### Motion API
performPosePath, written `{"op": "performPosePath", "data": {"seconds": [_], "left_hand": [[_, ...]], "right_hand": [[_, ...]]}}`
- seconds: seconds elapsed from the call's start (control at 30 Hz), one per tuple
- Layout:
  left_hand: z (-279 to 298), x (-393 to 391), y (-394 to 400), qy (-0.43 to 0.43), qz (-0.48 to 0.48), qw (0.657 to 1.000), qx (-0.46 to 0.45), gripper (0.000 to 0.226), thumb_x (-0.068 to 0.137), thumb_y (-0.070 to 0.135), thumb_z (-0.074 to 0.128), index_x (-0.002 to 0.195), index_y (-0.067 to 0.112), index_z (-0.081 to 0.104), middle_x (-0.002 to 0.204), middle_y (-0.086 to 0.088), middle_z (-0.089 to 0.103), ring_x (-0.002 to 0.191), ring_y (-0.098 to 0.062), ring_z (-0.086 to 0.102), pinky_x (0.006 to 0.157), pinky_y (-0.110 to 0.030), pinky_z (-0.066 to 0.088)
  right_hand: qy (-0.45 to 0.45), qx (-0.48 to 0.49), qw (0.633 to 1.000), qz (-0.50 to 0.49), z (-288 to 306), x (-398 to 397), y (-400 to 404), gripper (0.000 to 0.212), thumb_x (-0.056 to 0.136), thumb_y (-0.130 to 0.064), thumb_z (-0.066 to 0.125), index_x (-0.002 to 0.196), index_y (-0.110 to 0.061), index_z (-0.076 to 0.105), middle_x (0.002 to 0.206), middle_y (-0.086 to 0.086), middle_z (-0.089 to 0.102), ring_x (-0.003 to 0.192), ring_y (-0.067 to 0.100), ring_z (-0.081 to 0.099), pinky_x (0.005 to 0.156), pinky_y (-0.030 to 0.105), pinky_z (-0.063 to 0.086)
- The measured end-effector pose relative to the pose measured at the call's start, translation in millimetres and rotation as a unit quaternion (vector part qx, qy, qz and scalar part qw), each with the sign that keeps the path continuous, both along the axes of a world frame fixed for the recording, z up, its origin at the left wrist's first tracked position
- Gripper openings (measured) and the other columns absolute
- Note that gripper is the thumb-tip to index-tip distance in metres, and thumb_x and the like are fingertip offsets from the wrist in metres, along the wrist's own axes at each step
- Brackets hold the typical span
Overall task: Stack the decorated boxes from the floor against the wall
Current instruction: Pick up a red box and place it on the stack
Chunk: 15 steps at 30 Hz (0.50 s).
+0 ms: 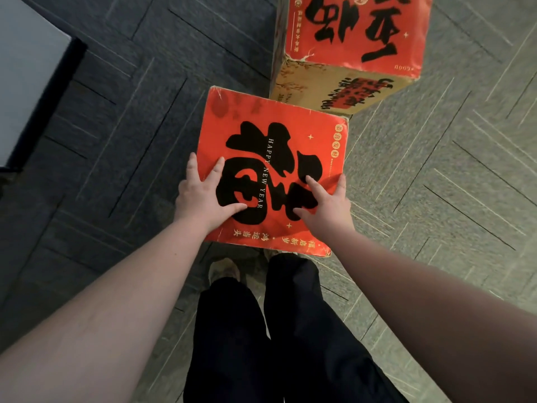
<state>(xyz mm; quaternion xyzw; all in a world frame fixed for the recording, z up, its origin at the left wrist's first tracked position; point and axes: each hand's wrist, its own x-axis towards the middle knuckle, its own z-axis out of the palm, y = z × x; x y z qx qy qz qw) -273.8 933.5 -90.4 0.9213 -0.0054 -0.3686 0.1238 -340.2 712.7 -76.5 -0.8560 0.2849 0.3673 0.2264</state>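
Both hands form the grip on a red decorated box (279, 170): the left hand (203, 196) clasps its left edge, thumb lying across the top face and fingers spread, one over the side; the right hand (325, 205) clasps the right edge the same way, thumb on the black character, a fingertip curling over the rim. Printed between the two hands runs "HAPPY NEW YEAR" in pale letters over a large black character. Whether the box rests on the floor or is lifted clear of it cannot be told from above.

Just beyond the hands, near the box's far right corner, stands a second decorated box (354, 33) — red top, tan side with black lettering, its corners frayed. Below the wrists, dark trousers (261, 330) and one shoe (225, 270) show over grey patterned carpet (130, 126). Far to the left of the grip — a pale panel with a dark edge (29, 82).
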Motion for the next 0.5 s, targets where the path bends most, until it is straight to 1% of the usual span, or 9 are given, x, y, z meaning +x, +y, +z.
{"op": "performPosePath", "data": {"seconds": [0.13, 0.23, 0.37, 0.5], "left_hand": [[46.1, -2.3, 12.0, 0.001, 0.036, 0.999, -0.009, 0.099, 0.069, 0.065, 0.069, 0.149, 0.039, 0.018, 0.158, -0.001, -0.008, 0.138, -0.036, 0.022, 0.107, -0.048, 0.033], [87.5, -5.0, 24.6, -0.009, 0.057, 0.998, -0.007, 0.098, 0.069, 0.066, 0.068, 0.149, 0.038, 0.019, 0.158, -0.002, -0.006, 0.138, -0.035, 0.023, 0.106, -0.048, 0.034], [147.0, -8.4, 45.1, -0.047, 0.101, 0.994, -0.01, 0.098, 0.068, 0.068, 0.067, 0.149, 0.038, 0.02, 0.158, -0.003, -0.005, 0.138, -0.035, 0.023, 0.106, -0.047, 0.036], [213.3, -20.2, 69.4, -0.088, 0.171, 0.981, -0.013, 0.098, 0.068, 0.067, 0.068, 0.149, 0.037, 0.021, 0.158, -0.003, -0.005, 0.141, -0.035, 0.018, 0.105, -0.047, 0.037]], "right_hand": [[0.014, 0.003, 0.999, 0.044, 44.5, 5.2, 8.5, 0.062, 0.092, -0.044, 0.059, 0.145, -0.048, 0.027, 0.161, 0.004, -0.01, 0.14, 0.04, 0.018, 0.103, 0.047, 0.038], [0.013, 0.001, 0.996, 0.085, 85.1, 14.0, 16.6, 0.059, 0.093, -0.046, 0.055, 0.145, -0.05, 0.026, 0.162, 0.001, -0.008, 0.139, 0.041, 0.018, 0.104, 0.048, 0.038], [-0.014, -0.001, 0.988, 0.152, 144.6, 34.8, 30.5, 0.058, 0.095, -0.048, 0.051, 0.146, -0.051, 0.023, 0.161, -0.002, -0.01, 0.14, 0.04, 0.016, 0.106, 0.051, 0.037], [-0.052, 0.0, 0.972, 0.227, 209.4, 57.9, 53.1, 0.059, 0.095, -0.047, 0.051, 0.146, -0.051, 0.022, 0.161, -0.003, -0.012, 0.141, 0.04, 0.013, 0.107, 0.054, 0.036]]}}
